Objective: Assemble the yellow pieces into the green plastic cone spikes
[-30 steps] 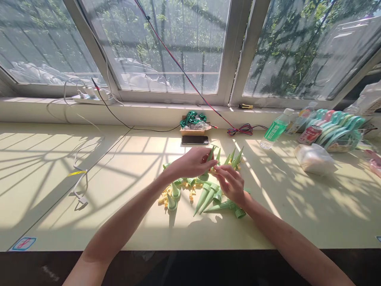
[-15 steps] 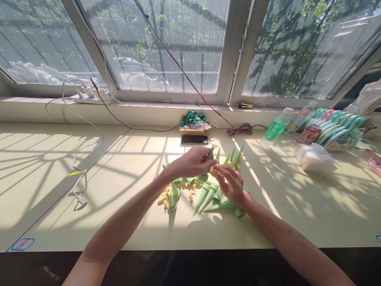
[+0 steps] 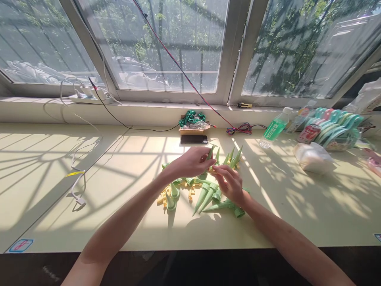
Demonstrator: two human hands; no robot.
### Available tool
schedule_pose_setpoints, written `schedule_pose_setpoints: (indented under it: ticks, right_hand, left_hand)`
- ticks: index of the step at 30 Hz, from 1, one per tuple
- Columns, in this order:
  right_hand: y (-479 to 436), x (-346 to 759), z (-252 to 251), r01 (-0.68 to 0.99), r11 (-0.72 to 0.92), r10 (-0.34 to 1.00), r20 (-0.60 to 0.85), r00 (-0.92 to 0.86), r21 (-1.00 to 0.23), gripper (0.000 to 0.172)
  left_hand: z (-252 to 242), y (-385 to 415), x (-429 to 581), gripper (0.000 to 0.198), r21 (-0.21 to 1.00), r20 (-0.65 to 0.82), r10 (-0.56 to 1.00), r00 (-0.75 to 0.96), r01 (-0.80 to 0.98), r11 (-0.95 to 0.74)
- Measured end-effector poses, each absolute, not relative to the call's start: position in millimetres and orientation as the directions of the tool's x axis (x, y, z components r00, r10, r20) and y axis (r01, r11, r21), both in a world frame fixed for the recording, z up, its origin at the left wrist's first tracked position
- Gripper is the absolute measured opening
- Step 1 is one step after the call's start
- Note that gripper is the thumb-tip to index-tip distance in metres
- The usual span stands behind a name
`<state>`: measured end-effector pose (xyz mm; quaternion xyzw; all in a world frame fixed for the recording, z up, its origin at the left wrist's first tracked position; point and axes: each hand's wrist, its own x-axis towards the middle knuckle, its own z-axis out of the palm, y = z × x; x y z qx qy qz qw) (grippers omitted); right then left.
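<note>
My left hand [image 3: 196,162] is closed around a green plastic spike [image 3: 211,152], whose pointed tip rises past the fingers. Close against it, the fingertips of my right hand [image 3: 230,183] pinch a small yellow plastic piece [image 3: 211,168], mostly hidden by the fingers. Below my hands, several green cone spikes [image 3: 205,194] lie on the table, some with wide caps. Two spikes stand upright at the left [image 3: 170,201], beside loose yellow pieces [image 3: 191,194]. Behind my right hand, more green spikes [image 3: 236,157] stand in a group with yellow parts about their bases.
A black phone [image 3: 194,139] lies before a small box [image 3: 195,130] of green material. At the right are a green-labelled bottle [image 3: 274,129], a can [image 3: 308,134], a plastic-wrapped bundle [image 3: 314,157] and a cable coil [image 3: 244,129]. A white cable [image 3: 77,182] trails at the left.
Both hands stay together around the same spike, with only a very slight movement of the fingers. The whole view has shifted a little; nothing on the table has visibly moved.
</note>
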<state>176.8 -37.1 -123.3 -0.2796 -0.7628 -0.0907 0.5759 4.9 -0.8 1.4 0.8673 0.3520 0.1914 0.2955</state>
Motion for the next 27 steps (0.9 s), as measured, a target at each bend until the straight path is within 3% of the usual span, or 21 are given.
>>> schedule_pose_setpoints:
  ticks: [16,27]
  right_hand:
    - [-36.3,175.9,-121.7,0.572,0.772,0.439,0.883,-0.167,-0.276,0.008]
    - [-35.0,177.2,-125.7,0.570,0.746,0.514,0.842,-0.165,-0.344,0.023]
  left_hand:
    - [-3.8,0.2,3.2,0.022,0.672,0.104,0.705,0.701,0.473,-0.570]
    - [-6.2,-1.6,7.4,0.026,0.528,0.248,0.671,0.699,0.483,-0.699]
